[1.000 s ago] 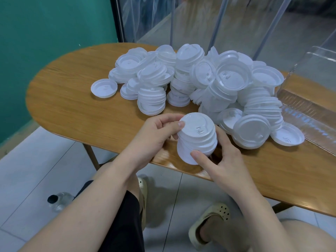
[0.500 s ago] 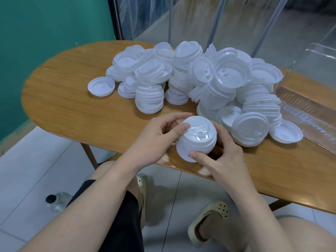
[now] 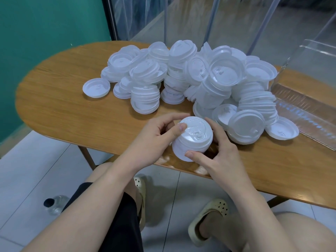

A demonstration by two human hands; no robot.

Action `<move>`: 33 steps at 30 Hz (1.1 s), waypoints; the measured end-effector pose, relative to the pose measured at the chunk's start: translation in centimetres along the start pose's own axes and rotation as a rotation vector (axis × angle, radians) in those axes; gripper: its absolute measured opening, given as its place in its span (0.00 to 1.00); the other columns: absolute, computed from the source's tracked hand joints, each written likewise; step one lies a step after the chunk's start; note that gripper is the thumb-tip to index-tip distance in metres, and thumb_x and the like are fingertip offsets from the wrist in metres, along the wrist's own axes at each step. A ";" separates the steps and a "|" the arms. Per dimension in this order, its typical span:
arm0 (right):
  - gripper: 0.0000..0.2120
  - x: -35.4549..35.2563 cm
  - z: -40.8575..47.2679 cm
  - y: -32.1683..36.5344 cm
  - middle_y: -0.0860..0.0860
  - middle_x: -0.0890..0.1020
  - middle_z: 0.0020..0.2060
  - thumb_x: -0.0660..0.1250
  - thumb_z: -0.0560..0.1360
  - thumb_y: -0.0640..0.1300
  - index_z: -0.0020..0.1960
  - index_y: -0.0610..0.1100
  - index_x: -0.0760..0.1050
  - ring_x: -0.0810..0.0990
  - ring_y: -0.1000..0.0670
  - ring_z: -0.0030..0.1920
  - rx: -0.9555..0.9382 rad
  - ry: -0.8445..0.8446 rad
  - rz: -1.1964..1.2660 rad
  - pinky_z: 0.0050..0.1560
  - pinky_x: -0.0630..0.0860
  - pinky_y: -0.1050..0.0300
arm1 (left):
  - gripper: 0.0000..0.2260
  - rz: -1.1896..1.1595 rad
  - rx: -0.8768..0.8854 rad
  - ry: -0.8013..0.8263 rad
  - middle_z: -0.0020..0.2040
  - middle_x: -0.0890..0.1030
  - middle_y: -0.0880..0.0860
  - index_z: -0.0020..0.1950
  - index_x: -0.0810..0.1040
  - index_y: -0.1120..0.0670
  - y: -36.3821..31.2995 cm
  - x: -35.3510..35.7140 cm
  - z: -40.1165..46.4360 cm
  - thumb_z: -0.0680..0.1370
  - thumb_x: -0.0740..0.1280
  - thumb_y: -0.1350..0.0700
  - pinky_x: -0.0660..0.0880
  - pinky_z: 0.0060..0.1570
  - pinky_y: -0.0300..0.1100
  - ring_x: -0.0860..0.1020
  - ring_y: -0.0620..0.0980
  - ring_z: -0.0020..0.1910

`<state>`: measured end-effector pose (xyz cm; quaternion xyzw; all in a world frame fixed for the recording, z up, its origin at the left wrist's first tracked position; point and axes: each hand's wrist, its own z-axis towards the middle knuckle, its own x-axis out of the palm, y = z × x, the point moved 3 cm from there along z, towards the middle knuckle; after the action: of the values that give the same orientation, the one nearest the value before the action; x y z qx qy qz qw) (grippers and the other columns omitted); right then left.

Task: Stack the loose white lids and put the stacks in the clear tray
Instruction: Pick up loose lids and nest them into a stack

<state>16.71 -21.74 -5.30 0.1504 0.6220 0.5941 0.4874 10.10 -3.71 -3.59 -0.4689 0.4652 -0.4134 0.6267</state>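
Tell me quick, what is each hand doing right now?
Left hand: grips the stack of white lids, thumb on top.
Right hand: grips the same stack from the other side.

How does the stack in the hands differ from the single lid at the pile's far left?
The held stack is several nested lids, tilted, top up, gripped by the left hand and right hand. The single lid is one lid, flat on the table, hollow side up, untouched. Both are white.
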 end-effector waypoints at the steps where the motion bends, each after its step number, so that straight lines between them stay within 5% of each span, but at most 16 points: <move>1: 0.41 0.0 0.0 0.1 0.75 0.79 0.57 0.83 0.66 0.54 0.70 0.71 0.64 0.77 0.67 0.62 0.005 -0.002 -0.004 0.60 0.72 0.70 | 0.15 -0.004 -0.002 -0.007 0.43 0.75 0.69 0.67 0.81 0.46 0.0 0.0 0.0 0.81 0.66 0.46 0.72 0.49 0.50 0.74 0.57 0.43; 5: 0.43 0.0 -0.2 0.4 0.76 0.77 0.60 0.81 0.65 0.61 0.71 0.77 0.60 0.77 0.66 0.64 -0.002 0.002 -0.034 0.64 0.76 0.58 | 0.15 0.004 -0.006 0.005 0.45 0.76 0.70 0.67 0.81 0.44 0.1 0.0 0.0 0.82 0.66 0.45 0.76 0.54 0.61 0.77 0.67 0.46; 8: 0.38 0.0 -0.1 0.3 0.74 0.78 0.60 0.73 0.67 0.65 0.75 0.69 0.65 0.77 0.64 0.64 -0.007 -0.004 -0.018 0.65 0.77 0.52 | 0.15 0.022 -0.013 0.040 0.50 0.79 0.71 0.67 0.80 0.41 0.5 0.0 0.1 0.82 0.65 0.43 0.74 0.58 0.69 0.77 0.71 0.51; 10: 0.37 0.1 -0.1 0.3 0.70 0.79 0.61 0.72 0.69 0.65 0.75 0.63 0.67 0.78 0.62 0.64 -0.004 0.005 0.000 0.65 0.78 0.49 | 0.14 0.039 -0.009 0.034 0.51 0.81 0.69 0.68 0.79 0.44 0.2 0.0 0.0 0.84 0.65 0.46 0.76 0.52 0.57 0.79 0.64 0.49; 12: 0.35 0.0 -0.1 0.4 0.66 0.80 0.61 0.73 0.70 0.63 0.75 0.62 0.68 0.79 0.59 0.63 0.001 0.015 0.007 0.64 0.78 0.49 | 0.14 0.038 -0.010 0.029 0.48 0.86 0.53 0.70 0.78 0.51 0.0 0.3 -0.1 0.85 0.63 0.53 0.75 0.46 0.35 0.81 0.42 0.45; 14: 0.31 -0.1 -0.2 0.5 0.65 0.81 0.59 0.76 0.72 0.59 0.72 0.61 0.70 0.80 0.60 0.62 0.007 0.006 0.012 0.62 0.77 0.56 | 0.14 0.045 -0.020 0.039 0.43 0.85 0.40 0.70 0.78 0.55 -0.4 0.6 0.0 0.85 0.62 0.57 0.72 0.45 0.27 0.79 0.34 0.41; 18: 0.24 -0.6 -0.3 1.0 0.65 0.82 0.54 0.77 0.74 0.50 0.63 0.65 0.71 0.81 0.60 0.57 0.006 -0.080 0.005 0.52 0.75 0.67 | 0.12 0.207 0.023 -0.066 0.48 0.84 0.45 0.66 0.81 0.49 -0.8 0.8 1.8 0.85 0.64 0.51 0.74 0.49 0.34 0.80 0.40 0.46; 21: 0.22 -0.6 -0.2 1.1 0.65 0.82 0.53 0.77 0.74 0.51 0.63 0.63 0.72 0.81 0.60 0.57 0.006 -0.101 -0.002 0.53 0.75 0.68 | 0.10 0.439 0.245 -0.232 0.49 0.80 0.46 0.63 0.82 0.51 -3.0 0.5 4.7 0.84 0.65 0.51 0.71 0.50 0.32 0.77 0.40 0.48; 25: 0.26 -0.8 -0.1 0.7 0.65 0.82 0.55 0.78 0.72 0.53 0.65 0.61 0.71 0.80 0.60 0.59 0.044 -0.093 0.042 0.56 0.75 0.66 | 0.14 0.911 0.647 -0.133 0.56 0.78 0.55 0.65 0.81 0.56 -6.4 1.5 9.4 0.81 0.69 0.53 0.73 0.54 0.45 0.76 0.53 0.53; 33: 0.32 -1.2 0.1 -0.3 0.60 0.83 0.57 0.84 0.65 0.50 0.64 0.59 0.72 0.81 0.58 0.59 0.096 -0.068 0.113 0.59 0.78 0.59 | 0.11 1.090 0.678 -0.020 0.50 0.81 0.52 0.49 0.85 0.54 -5.9 4.4 14.3 0.76 0.68 0.48 0.68 0.53 0.51 0.76 0.56 0.49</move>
<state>17.53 -22.70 -5.01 0.2284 0.6234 0.5847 0.4662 24.48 -6.27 3.14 0.0551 0.4744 -0.1554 0.8647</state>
